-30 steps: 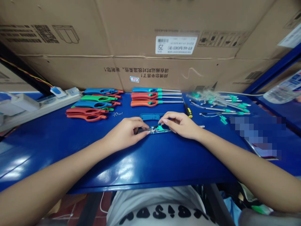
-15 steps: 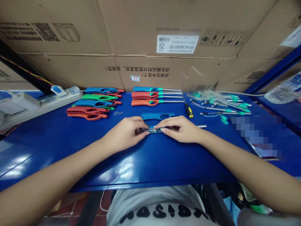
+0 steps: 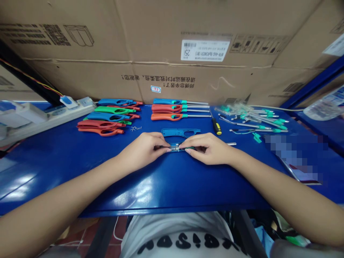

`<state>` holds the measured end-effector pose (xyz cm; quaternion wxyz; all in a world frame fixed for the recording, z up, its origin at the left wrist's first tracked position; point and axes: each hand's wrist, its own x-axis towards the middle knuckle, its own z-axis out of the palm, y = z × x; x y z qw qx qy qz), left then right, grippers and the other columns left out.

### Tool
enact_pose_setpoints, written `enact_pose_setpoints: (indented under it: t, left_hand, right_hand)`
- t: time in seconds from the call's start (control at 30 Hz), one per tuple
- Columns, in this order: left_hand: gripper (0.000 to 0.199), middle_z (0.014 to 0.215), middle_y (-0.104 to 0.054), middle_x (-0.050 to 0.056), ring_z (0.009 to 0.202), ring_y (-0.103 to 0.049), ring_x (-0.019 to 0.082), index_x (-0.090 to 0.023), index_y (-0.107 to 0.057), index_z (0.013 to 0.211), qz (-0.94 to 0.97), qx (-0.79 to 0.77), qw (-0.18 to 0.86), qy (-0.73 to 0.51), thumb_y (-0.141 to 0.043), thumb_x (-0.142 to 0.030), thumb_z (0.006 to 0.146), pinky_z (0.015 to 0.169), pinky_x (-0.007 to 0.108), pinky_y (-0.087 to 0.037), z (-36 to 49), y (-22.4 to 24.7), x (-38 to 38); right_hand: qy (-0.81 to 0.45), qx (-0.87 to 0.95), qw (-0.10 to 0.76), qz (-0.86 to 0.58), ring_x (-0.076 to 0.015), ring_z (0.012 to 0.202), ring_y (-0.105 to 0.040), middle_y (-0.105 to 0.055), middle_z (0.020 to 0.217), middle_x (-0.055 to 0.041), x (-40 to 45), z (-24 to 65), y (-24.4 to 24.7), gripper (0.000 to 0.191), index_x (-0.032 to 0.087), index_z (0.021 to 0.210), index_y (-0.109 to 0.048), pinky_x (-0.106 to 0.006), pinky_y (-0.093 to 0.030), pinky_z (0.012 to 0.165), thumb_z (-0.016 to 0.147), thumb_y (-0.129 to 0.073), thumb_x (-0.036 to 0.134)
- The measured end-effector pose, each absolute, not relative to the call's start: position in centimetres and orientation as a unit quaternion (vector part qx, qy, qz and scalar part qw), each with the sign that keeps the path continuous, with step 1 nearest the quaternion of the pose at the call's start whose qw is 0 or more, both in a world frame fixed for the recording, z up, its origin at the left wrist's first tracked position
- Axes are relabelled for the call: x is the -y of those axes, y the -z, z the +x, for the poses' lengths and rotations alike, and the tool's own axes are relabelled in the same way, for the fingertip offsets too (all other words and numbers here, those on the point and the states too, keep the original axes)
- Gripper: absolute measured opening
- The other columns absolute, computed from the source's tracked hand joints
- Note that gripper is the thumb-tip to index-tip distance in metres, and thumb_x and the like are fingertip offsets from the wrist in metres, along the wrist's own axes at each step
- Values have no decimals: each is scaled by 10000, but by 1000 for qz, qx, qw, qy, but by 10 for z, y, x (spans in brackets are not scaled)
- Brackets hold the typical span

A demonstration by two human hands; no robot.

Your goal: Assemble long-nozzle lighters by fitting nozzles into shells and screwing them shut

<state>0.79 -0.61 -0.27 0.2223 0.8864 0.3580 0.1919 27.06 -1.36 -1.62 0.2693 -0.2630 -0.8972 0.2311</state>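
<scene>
I have an unclosed lighter [image 3: 174, 147] directly in front of the person, low over the desk [image 3: 172, 190]; I cannot tell whether it touches. The left hand [image 3: 146, 146] pinches its left end between thumb and fingers. The right hand [image 3: 211, 148] grasps it nearer the middle, thumb and fingertips hiding much of it, and a metal tip shows beyond that hand. Just behind, I see a blue half-shell [image 3: 170, 133] lying flat. Small screws [image 3: 135, 128] lie to its left, a black-and-yellow screwdriver [image 3: 216, 126] to its right. Farther back, three rodded lighters [image 3: 162, 108] lie in a row, with coloured handles [image 3: 104, 116] stacked left and a heap of green-fitted rods [image 3: 255, 120] right. A cardboard box [image 3: 158, 46] stands behind everything.
</scene>
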Motion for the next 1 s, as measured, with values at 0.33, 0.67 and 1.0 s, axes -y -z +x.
enact_pose_setpoints:
  t: [0.33,0.67,1.0]
  left_hand:
    - [170,923,-711,60,785,-664,165,-189,-777,1010,887,-355,217,-200,-671,-288,920,713,263,-498,10,3,9]
    - [197,796,-677,31,628,-587,119,-203,-802,940,839,-380,301,-245,-713,-370,882,599,234,-444,10,12,2]
    - [183,885,-713,58,732,-654,155,-207,-806,1024,864,-381,248,-216,-674,-232,899,662,260,-489,10,5,10]
  right_hand:
    - [-225,902,259,-264,-140,727,-669,-763,1060,-72,15,271,13,240,191,1122,-734,-278,-528,680,951,-569,224]
    - [-245,890,265,-279,-95,571,-565,-759,1085,-70,14,271,17,265,197,1166,-722,-261,-490,608,947,-581,245]
    - [-205,913,252,-248,-197,1049,-721,-762,1140,-76,15,272,16,270,198,1154,-727,-335,-567,922,949,-551,189]
